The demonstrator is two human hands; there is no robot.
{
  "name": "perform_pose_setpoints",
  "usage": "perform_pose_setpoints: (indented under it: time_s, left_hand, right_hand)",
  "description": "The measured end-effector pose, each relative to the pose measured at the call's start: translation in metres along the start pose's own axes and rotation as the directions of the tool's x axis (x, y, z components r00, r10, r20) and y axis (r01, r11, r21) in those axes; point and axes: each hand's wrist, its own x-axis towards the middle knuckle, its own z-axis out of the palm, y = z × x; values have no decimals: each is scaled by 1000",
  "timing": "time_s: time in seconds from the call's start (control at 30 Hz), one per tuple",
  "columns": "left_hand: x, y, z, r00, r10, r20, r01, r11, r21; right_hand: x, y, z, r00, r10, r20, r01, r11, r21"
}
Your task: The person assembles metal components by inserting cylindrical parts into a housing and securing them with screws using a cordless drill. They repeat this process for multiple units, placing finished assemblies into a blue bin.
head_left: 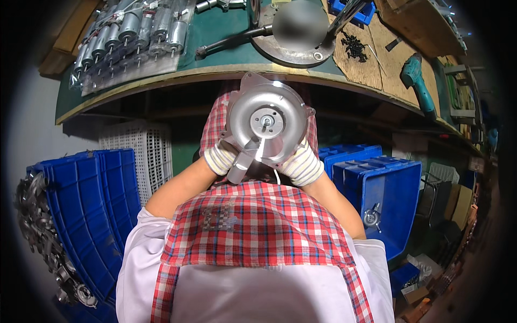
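A round silver metal blower housing (pixel 243 116) is held up in front of my red-checked apron, just off the bench's near edge. A shaft end (pixel 266 123) shows in the flat hub at its middle, and a short outlet spout (pixel 240 166) points down towards me. My left hand (pixel 221 158), in a striped knit glove, grips the housing's lower left side. Opposite it, my gloved right hand (pixel 303 164) holds the lower right rim. The fingers of both hands are largely hidden by the housing. A white wire (pixel 278 176) hangs below it near my right hand.
Bagged cylindrical motors (pixel 129 26) lie on the bench at left. A round metal fixture (pixel 291 51) with a lever stands mid-bench. Black screws (pixel 353 46) and a green power screwdriver (pixel 418 85) lie at right. Blue crates (pixel 390 164) flank me; metal castings (pixel 40 226) fill the far left.
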Motion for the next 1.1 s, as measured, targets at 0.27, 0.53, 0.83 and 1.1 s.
perform_pose_setpoints:
  time_s: [0.27, 0.53, 0.83, 1.1]
  left_hand:
    - [-3, 4, -4, 999, -3, 40, 6, 998, -65]
    - [0, 1, -10, 996, 9, 85, 2, 991, -135]
    - [17, -27, -28, 970, -230, 73, 241, 904, -352]
    - [54, 42, -48, 986, -146, 83, 168, 852, -495]
  right_hand:
    - [4, 5, -14, 915, -267, 301, 398, 715, -575]
    - [13, 10, -11, 941, 324, 91, -312, 738, 598]
    - [28, -35, -8, 1000, 17, 15, -13, 970, -243]
    - [74, -165, -104, 667, -743, 46, -52, -107, -993]
